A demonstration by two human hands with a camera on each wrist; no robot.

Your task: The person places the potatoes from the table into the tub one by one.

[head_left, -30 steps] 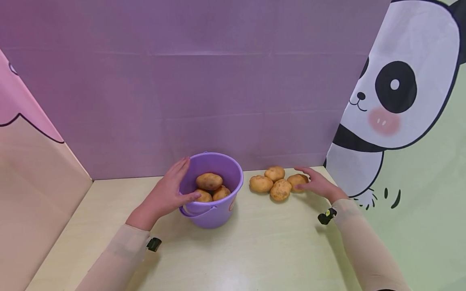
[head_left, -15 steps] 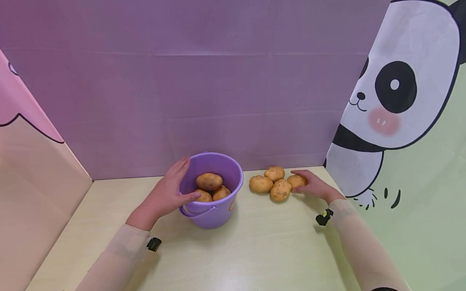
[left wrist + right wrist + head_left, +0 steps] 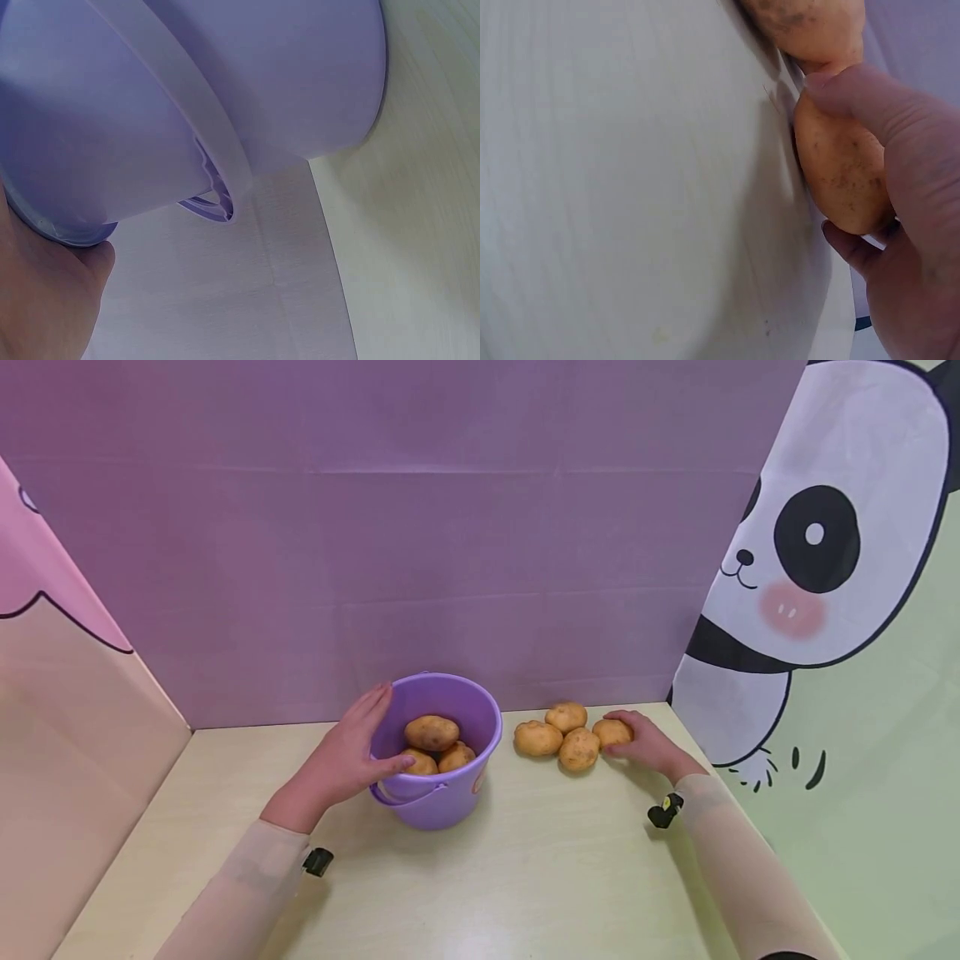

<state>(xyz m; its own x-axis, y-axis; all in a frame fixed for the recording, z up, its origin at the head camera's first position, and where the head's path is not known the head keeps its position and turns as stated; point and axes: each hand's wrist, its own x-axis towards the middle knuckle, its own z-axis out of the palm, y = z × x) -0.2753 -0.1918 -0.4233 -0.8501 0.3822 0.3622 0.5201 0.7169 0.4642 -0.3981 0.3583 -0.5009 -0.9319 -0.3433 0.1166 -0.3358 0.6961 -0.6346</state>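
My left hand [image 3: 339, 766] grips the rim of a purple bucket [image 3: 442, 803], its thumb over the near edge and its fingers along the left side. Inside the bucket lie three potatoes [image 3: 432, 733]. In the left wrist view the bucket handle [image 3: 199, 101] hangs down against the outer wall. On the right, my right hand [image 3: 651, 745] holds the rightmost loose potato [image 3: 611, 734]. The right wrist view has the thumb on one side of this potato [image 3: 844, 169] and fingers round the other, low at the tabletop.
Three more potatoes, one at the left [image 3: 537, 739], one at the back [image 3: 566, 717] and one in front [image 3: 579, 750], lie clustered between the bucket and my right hand. A purple backdrop [image 3: 450, 527] rises behind the pale table [image 3: 495, 885]. A panda-printed wall [image 3: 885, 735] borders the right.
My right hand has moved slightly left and its fingers have closed round the rightmost potato. The left hand and the bucket have stayed in place.
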